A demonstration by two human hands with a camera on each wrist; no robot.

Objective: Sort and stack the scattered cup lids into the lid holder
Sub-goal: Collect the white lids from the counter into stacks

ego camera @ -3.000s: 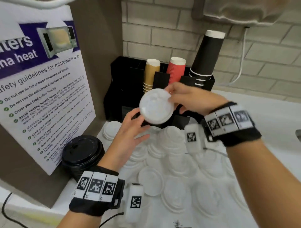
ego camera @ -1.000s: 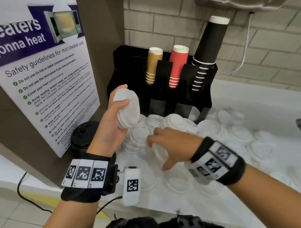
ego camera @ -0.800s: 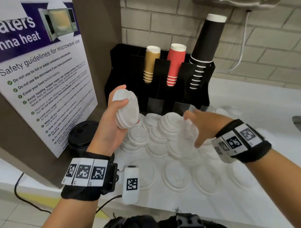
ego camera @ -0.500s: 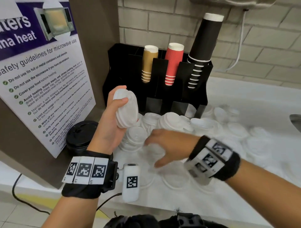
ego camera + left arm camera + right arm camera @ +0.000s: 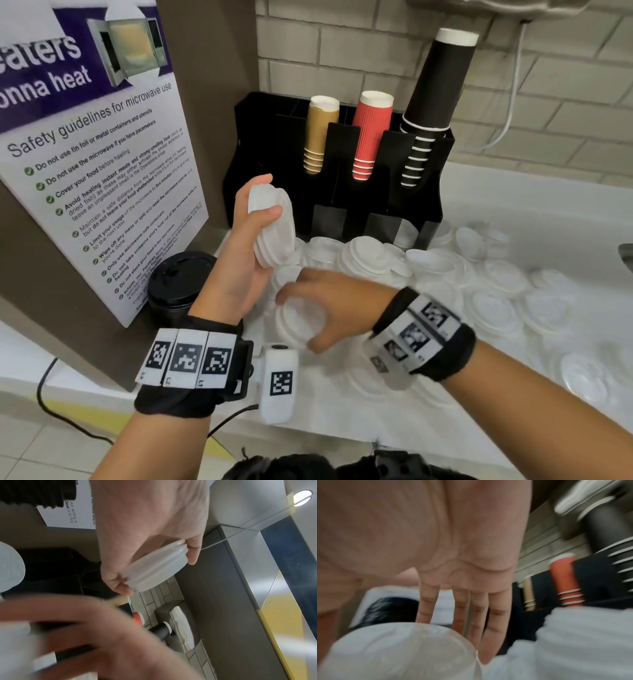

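Step in hand: collecting. Our left hand (image 5: 239, 260) clamps a small nested stack of white plastic cup lids (image 5: 274, 228) above the counter's left edge; our right hand (image 5: 329, 308), fingers spread, reaches over a loose white lid (image 5: 294, 322) there. Next: pinch its rim, nest it, then load the black lid holder (image 5: 335, 205).

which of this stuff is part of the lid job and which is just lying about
Job:
- left hand holding lid stack
- right hand over a lid
- loose lids
- holder

Lying about:
- cups
- poster
- black lids
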